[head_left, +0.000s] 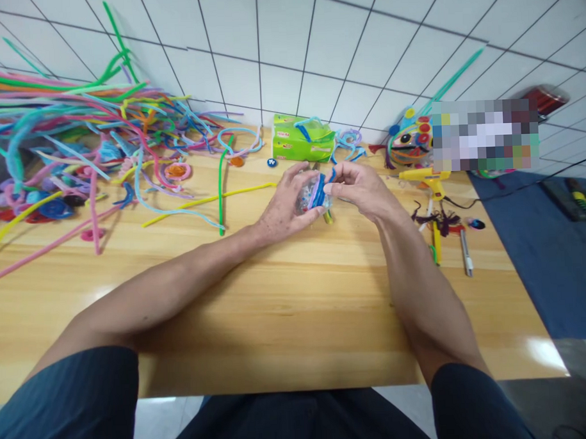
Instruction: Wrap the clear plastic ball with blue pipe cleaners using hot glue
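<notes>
My left hand [291,203] is closed around a small clear plastic container [306,197] with purple and blue bands of pipe cleaner around it. My fingers hide part of its shape. On its right side, my right hand [362,188] pinches a blue pipe cleaner [332,175] between thumb and fingers; its loose end curls upward. Both hands are just in front of a green tissue packet [300,139]. A blue button [272,162] lies left of the packet, and a yellow pipe cleaner [210,200] runs toward my left hand.
A large heap of coloured pipe cleaners [126,123] covers the table's left side. At right are a yellow glue gun [430,179] with a cord, a utility knife [466,253], dark purple yarn [442,221] and a button-covered object [410,142]. A tiled wall [287,47] stands behind.
</notes>
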`<state>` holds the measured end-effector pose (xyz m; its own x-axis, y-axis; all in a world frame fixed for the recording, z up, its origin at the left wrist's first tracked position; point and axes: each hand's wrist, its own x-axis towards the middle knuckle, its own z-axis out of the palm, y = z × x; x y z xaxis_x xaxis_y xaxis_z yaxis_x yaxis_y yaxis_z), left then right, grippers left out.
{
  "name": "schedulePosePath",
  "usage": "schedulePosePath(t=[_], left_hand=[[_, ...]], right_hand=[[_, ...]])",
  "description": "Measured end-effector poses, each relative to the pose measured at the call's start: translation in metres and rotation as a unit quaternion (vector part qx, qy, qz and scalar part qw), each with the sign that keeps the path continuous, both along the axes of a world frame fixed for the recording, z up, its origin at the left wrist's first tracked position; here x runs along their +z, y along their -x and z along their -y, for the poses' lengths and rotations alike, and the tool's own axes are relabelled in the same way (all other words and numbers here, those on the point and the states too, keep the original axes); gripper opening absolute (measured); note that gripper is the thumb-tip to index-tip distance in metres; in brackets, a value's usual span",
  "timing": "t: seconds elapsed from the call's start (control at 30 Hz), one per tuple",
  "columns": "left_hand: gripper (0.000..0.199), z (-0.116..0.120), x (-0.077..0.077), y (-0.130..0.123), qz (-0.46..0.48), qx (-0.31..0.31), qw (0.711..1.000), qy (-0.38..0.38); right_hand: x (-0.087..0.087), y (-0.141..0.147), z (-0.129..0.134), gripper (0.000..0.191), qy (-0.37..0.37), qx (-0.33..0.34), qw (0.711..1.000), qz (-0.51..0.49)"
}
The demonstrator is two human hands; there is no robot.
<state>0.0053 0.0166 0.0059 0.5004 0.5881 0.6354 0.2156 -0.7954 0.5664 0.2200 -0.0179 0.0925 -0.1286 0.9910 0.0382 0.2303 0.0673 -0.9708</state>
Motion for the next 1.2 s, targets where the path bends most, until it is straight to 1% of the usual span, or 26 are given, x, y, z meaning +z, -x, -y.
schedulePosePath(t=[0.07,0.1,0.17,0.27,0.5,0.7,0.87,0.97,1.03,1.2], left_hand=[[0.083,0.000,0.003,0.000,0.002,0.009,1.000,0.014],[0.083,-0.001,0.005,0.000,0.000,0.012,1.000,0.022],[0.075,-0.001,0.008,0.000,-0.010,0.010,0.999,0.036],[0.065,-0.001,0.010,0.000,-0.011,0.001,0.999,0.035],[0.070,0.000,0.003,0.000,0.007,-0.012,0.999,0.032],[0.076,-0.001,-0.001,0.001,0.004,-0.005,1.000,0.010],[0.069,-0.001,-0.003,0.001,0.009,-0.005,1.000,-0.012],[0.069,0.000,-0.003,0.001,0.013,-0.005,1.000,-0.016],[0.069,0.002,-0.002,0.002,0.011,-0.001,1.000,-0.009],[0.072,0.005,0.006,0.003,0.007,0.016,0.999,0.043]], right_hand=[[0.000,0.001,0.000,0.035,-0.003,-0.001,1.000,0.008],[0.001,0.001,0.000,0.034,-0.006,-0.002,1.000,0.013],[0.001,0.001,0.000,0.031,-0.012,-0.001,1.000,0.020],[0.002,0.000,0.000,0.029,-0.012,0.006,1.000,0.016],[0.001,-0.002,-0.001,0.024,-0.006,-0.009,1.000,0.007],[-0.002,-0.002,-0.003,0.022,-0.007,-0.009,1.000,0.013],[-0.003,0.001,-0.002,0.024,-0.012,-0.014,1.000,0.011],[-0.002,0.003,-0.001,0.026,-0.017,-0.012,1.000,0.022],[-0.001,0.003,0.000,0.026,-0.019,-0.005,0.999,0.032],[0.002,0.005,0.002,0.022,-0.029,0.011,0.998,0.049]])
